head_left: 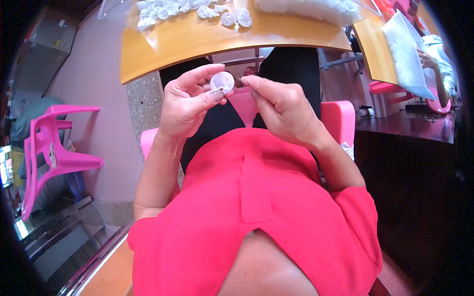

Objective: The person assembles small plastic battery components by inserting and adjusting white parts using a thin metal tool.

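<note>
White round plastic cap (222, 82) pinched between thumb and fingers of left hand (185, 106), held over lap, below edge of orange table (163, 44). Right hand (281, 108) fingertips closed, touching cap's right rim. More white caps (168, 10) heaped on table.

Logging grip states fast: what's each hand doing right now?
Left hand: closed on a small round white plastic part, pinched by thumb and fingers.
Right hand: fingers pinched together at the part's edge; whether it holds anything cannot be told.
</note>
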The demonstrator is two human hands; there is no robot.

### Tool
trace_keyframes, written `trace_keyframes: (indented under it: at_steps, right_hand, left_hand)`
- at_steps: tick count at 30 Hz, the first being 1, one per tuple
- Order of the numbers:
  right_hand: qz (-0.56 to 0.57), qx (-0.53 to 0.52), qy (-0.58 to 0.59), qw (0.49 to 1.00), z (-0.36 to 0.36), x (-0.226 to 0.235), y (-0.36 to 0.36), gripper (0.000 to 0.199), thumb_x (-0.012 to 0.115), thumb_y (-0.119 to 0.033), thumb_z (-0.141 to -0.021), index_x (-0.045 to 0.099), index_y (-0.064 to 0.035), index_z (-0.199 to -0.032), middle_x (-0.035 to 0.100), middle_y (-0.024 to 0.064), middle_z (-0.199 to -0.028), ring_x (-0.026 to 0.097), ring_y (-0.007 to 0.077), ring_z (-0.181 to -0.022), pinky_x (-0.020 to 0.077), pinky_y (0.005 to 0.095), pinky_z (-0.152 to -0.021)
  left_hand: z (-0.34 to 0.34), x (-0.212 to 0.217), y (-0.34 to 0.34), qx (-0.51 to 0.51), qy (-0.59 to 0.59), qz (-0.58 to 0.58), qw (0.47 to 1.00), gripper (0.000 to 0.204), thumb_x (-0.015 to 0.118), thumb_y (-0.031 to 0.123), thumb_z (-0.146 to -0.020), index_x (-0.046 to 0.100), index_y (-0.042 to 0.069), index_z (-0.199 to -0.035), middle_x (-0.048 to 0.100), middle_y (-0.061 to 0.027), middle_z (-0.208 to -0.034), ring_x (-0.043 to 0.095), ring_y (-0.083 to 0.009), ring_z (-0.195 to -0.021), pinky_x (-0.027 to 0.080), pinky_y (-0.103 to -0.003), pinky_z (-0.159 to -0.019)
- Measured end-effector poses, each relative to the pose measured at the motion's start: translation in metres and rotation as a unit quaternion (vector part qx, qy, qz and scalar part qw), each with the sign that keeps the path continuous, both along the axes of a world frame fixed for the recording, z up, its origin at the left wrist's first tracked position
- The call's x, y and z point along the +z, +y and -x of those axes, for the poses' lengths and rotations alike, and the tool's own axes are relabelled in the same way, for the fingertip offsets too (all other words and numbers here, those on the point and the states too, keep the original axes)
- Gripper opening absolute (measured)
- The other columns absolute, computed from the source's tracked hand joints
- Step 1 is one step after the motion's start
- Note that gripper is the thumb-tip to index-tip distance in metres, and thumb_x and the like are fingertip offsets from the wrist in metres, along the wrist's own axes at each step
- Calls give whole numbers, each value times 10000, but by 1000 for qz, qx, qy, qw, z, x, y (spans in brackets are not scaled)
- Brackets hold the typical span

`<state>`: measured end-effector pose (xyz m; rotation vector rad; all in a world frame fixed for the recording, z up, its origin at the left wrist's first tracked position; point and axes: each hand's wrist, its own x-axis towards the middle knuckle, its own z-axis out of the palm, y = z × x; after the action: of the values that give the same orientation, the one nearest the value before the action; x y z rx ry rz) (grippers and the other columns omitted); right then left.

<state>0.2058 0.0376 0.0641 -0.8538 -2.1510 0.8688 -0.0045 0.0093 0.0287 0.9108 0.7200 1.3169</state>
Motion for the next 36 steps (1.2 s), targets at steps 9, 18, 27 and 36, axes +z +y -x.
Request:
trace_keyframes:
  at_steps: [9, 18, 27, 36]
  right_hand:
    - [-80, 18, -84, 993, 8, -13, -6, 382, 583, 63, -806, 552, 30, -1185, 632, 200, -813, 657, 327, -714, 533, 365, -610]
    - [-109, 11, -72, 991, 9, -21, -4, 307, 564, -38, -800, 541, -2, -1104, 617, 170, -698, 638, 326, -631, 510, 427, -542]
    - [-72, 27, 11, 997, 8, -22, -1, 287, 552, -2, -800, 561, -15, -1087, 609, 187, -717, 628, 358, -653, 494, 431, -550]
    - [124, 15, 10, 992, 7, -11, -4, 279, 502, 13, -919, 594, 3, -1182, 509, 70, -655, 517, 80, -616, 450, 238, -550]
  left_hand:
    - [1, -4, 1, 5, -18, -25, 1000, 409, 674, -55, -806, 569, -30, -1200, 661, -146, -1038, 662, -208, -927, 563, -301, -781]
    - [-3, -4, 0, -12, -1, -26, 1000, 416, 652, -77, -818, 559, -20, -1220, 654, -130, -1050, 647, -193, -960, 549, -314, -865]
    - [-6, -6, 0, -10, -12, -14, 1000, 399, 655, -67, -817, 570, -16, -1203, 658, -125, -1012, 653, -179, -898, 552, -297, -815]
    - [-13, -10, -2, 14, -34, -3, 999, 391, 660, -92, -801, 576, -22, -1176, 654, -120, -1016, 652, -178, -891, 549, -293, -821]
